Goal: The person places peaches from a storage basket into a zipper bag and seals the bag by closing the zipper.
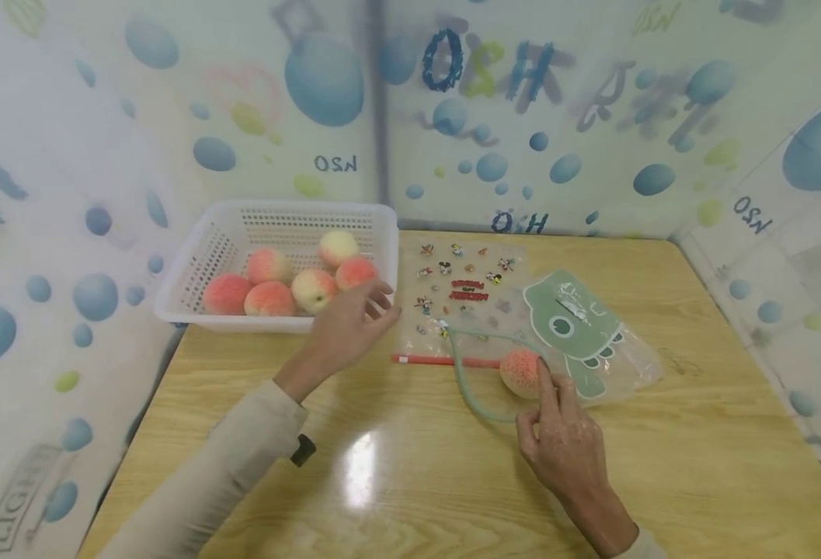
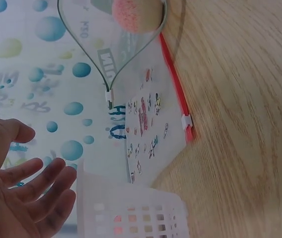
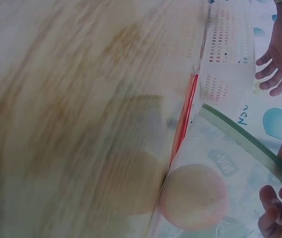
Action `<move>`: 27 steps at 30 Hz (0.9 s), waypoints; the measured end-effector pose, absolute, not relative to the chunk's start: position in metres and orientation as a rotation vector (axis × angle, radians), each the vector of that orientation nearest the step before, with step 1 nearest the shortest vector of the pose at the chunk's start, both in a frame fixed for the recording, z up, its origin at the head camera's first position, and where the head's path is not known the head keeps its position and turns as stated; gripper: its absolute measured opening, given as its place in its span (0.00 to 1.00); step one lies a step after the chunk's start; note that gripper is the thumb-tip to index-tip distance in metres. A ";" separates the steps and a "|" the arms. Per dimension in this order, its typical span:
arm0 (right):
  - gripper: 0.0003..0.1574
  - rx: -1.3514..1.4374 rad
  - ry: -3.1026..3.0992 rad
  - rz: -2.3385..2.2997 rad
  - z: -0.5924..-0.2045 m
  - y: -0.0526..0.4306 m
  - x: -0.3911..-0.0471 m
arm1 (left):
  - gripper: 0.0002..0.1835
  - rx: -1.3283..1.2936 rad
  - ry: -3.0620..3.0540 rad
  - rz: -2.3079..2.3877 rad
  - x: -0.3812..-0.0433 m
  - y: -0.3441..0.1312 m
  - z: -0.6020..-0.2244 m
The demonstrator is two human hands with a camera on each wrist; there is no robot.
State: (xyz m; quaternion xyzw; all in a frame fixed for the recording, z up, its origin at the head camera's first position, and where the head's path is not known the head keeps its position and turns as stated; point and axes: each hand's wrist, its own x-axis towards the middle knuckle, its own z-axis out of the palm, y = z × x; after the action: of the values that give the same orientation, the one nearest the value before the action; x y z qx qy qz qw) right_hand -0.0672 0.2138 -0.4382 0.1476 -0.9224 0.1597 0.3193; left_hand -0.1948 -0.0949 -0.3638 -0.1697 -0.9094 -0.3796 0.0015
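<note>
My left hand (image 1: 347, 324) hovers near the right front corner of a white basket (image 1: 193, 317), fingers relaxed and holding nothing; the left wrist view shows its bare palm (image 2: 7, 198). Several pink and cream peaches (image 1: 270, 299) lie in the basket. My right hand (image 1: 567, 435) grips the rim of a clear zip bag (image 1: 637, 361) with a green dinosaur print. The bag's green zip edge (image 3: 245, 139) is spread into a loop. One peach (image 1: 520, 373) sits just inside the mouth, beside my right index finger; the right wrist view shows it through the plastic.
Another clear zip bag (image 1: 466, 291) with small cartoon figures lies flat beside the basket, partly under the dinosaur bag. Its red zip strip (image 1: 445, 360) faces me. Patterned walls (image 1: 452, 155) border the wooden table (image 1: 410, 481) at the back and sides.
</note>
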 end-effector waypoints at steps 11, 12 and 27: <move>0.41 0.389 -2.425 0.426 -0.438 0.212 -0.068 | 0.24 -0.463 -2.879 -1.131 -0.199 -0.105 -0.365; 0.41 0.388 -2.427 0.428 -0.438 0.212 -0.068 | 0.24 -0.466 -2.878 -1.110 -0.200 -0.106 -0.366; 0.42 0.388 -2.428 0.417 -0.439 0.213 -0.065 | 0.24 -0.464 -2.801 -0.797 -0.211 -0.120 -0.378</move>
State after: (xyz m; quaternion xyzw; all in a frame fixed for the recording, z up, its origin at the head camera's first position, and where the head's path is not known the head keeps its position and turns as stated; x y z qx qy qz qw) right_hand -0.0653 0.2130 -0.4389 0.1474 -0.9229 0.1585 0.3184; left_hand -0.2106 -0.1196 -0.3785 -0.1565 -0.9455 -0.2689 0.0962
